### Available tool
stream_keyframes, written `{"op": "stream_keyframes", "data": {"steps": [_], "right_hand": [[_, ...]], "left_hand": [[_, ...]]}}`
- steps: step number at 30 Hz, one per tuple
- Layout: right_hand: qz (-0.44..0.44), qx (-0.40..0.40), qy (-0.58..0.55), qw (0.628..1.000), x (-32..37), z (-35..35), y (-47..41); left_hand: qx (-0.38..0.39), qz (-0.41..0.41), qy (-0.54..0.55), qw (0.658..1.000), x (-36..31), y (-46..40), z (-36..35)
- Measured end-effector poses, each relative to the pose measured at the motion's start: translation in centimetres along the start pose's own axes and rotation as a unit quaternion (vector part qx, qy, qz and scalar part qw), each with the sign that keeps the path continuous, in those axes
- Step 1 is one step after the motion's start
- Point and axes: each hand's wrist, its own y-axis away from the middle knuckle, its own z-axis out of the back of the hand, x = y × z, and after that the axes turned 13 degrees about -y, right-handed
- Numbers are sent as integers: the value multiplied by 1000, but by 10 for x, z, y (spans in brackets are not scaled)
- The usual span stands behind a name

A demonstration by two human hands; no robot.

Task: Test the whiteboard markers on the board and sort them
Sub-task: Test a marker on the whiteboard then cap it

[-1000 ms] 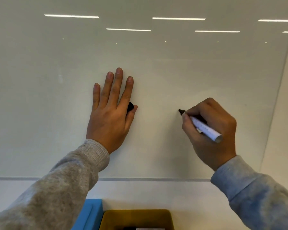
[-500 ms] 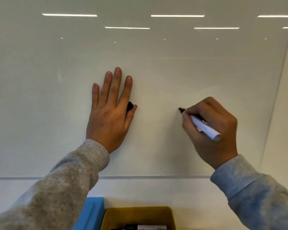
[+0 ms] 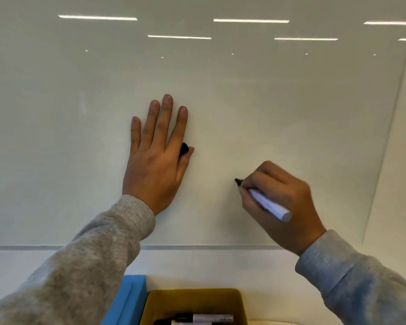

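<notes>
The right hand (image 3: 279,202) is curled around an uncapped marker (image 3: 267,204), its dark tip set against the whiteboard (image 3: 291,113), while the left hand (image 3: 155,160) is pressed flat there, fingers spread, a black cap (image 3: 184,149) tucked beside the thumb. The test stroke appears to be in hand; a drag across the board is called for next, no ink being visible. The marker's long axis is slanted, tip up-left, tail down-right.
</notes>
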Motion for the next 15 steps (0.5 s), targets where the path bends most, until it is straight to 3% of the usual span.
{"op": "stream_keyframes", "data": {"steps": [3,4,8,12,15], "right_hand": [[-17,-113,3,993,-5,11,-13],[-19,-114,8,993,-4,9,-12],[7,11,3,1000,2,-4,4],[-37,-128,11,991,-8,12,-2],[-50,-59,-2,997,0,3,11]], "left_hand": [[1,0,4,1000,0,0,0],[2,0,2,1000,0,0,0],[4,0,3,1000,0,2,-1],[8,3,5,1000,0,2,0],[10,0,-3,1000,-1,2,1]]}}
